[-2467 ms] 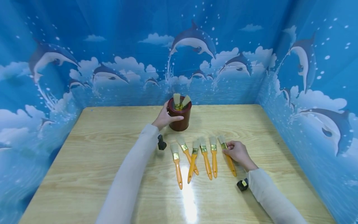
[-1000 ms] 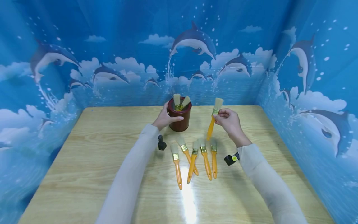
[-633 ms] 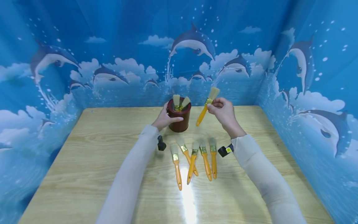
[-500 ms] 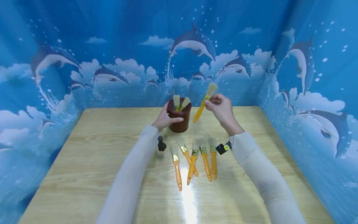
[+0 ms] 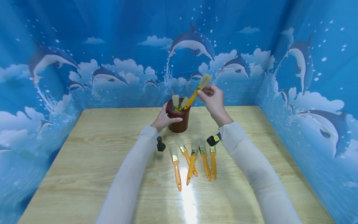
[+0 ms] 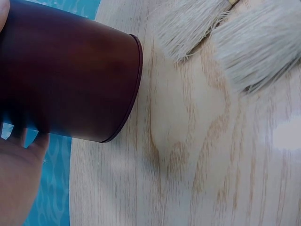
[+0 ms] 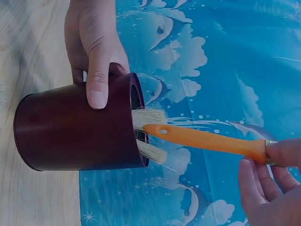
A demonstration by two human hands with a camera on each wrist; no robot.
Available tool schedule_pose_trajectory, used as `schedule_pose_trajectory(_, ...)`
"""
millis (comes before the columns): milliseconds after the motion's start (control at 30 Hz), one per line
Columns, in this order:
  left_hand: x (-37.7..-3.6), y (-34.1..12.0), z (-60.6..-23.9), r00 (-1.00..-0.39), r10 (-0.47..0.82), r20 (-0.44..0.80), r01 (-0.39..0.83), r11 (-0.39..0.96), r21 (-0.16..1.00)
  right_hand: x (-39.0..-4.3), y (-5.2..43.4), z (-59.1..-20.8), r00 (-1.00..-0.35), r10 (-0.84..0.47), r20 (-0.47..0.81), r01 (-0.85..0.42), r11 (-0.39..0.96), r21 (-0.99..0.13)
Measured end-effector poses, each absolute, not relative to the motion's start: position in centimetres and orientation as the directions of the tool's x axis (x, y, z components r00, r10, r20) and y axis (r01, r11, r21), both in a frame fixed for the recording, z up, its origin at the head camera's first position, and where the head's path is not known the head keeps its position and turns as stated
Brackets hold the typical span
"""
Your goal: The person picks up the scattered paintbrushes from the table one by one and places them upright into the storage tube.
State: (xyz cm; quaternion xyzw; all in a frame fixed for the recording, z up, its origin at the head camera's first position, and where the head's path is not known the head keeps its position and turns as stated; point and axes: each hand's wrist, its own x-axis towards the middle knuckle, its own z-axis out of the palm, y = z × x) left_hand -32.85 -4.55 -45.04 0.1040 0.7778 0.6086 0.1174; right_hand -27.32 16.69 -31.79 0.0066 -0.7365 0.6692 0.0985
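Observation:
A dark red-brown cylindrical pot [image 5: 178, 123] stands near the table's back edge, two paintbrushes in it with pale bristles up. My left hand [image 5: 163, 119] grips the pot from its left side, thumb across the front. Between thumb and fingers, my right hand [image 5: 213, 100] pinches a paintbrush [image 7: 202, 140] near its metal band. That brush tilts, bristles up and to the right, and its orange handle end is at the pot's mouth; whether it touches the rim I cannot tell. In the left wrist view the pot's wall [image 6: 70, 70] fills the upper left.
Several orange-handled paintbrushes lie in a loose row on the wooden table [image 5: 112, 149] in front of the pot, such as the leftmost paintbrush [image 5: 177, 169]. Two of them cross. A blue dolphin-print curtain [image 5: 126, 37] hangs close behind the pot and along both sides.
My right hand has picked up the rightmost paintbrush from the table and carried it up and left to the pot's mouth. My left hand has stayed on the pot.

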Motion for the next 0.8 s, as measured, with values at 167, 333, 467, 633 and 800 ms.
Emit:
schedule_pose_trajectory(167,-32.9,-4.5,-45.1,-0.952,0.3,-0.062,0.011,0.235,0.972,-28.0,15.9,-32.2,-0.973,0.125,0.195,-0.164,0.224,-0.961)
schedule_pose_trajectory(333,-32.9,-4.6,-45.2,-0.95,0.307,-0.056,0.017,0.23,0.973,-28.5,15.3,-32.8,-0.966,0.114,0.234,-0.181,0.35,-0.919)
schedule_pose_trajectory(467,-32.8,-4.6,-45.1,-0.951,0.302,-0.059,0.014,0.233,0.972,-28.7,14.9,-33.4,-0.97,0.102,0.219,-0.163,0.389,-0.907)
schedule_pose_trajectory(633,-32.8,-4.6,-45.0,-0.953,0.299,-0.055,0.019,0.238,0.971,-28.8,14.5,-34.1,-0.973,0.11,0.203,-0.14,0.416,-0.898)
schedule_pose_trajectory(800,-32.8,-4.5,-45.1,-0.951,0.309,-0.031,0.041,0.224,0.974,-29.0,14.3,-34.8,-0.978,0.108,0.179,-0.114,0.442,-0.89)
